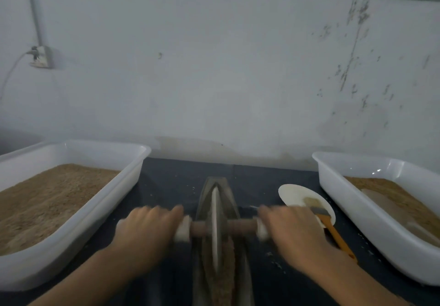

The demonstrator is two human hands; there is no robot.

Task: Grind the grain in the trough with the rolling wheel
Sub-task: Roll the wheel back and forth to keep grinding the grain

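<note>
Two bare forearms, no sleeves, left hand (147, 229) & right hand (291, 230) motion-blurred, no rings/watch.

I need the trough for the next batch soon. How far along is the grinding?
Mid-job. Done: grain is loaded in the trough. In hand: the left hand and right hand press on the axle handles, with the wheel standing in the trough. Left: the grain nearest the camera looks coarse. How fine it is cannot be judged through the blur.
</note>
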